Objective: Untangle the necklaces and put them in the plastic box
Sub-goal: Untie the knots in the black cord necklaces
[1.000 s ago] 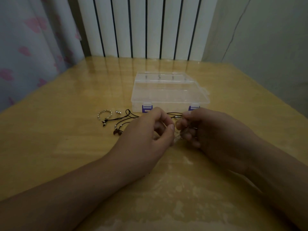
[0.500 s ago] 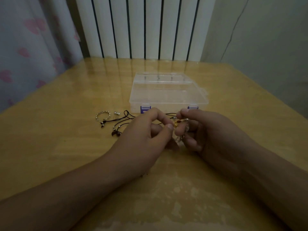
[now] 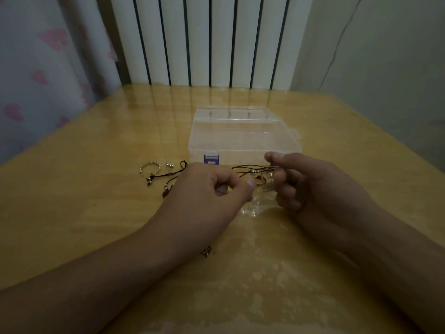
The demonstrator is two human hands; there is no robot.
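Both hands, left hand (image 3: 212, 189) and right hand (image 3: 310, 186), pinch the limp, seemingly snag-prone black cord necklaces (image 3: 252, 170) mid-frame, best held near beads.

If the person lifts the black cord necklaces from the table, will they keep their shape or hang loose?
Probably hang loose: the black cord necklaces lie in slack curves, so they look floppy. They seem light, being thin cord with small beads. Strands run across to the right hand, so lifting one may drag the others.
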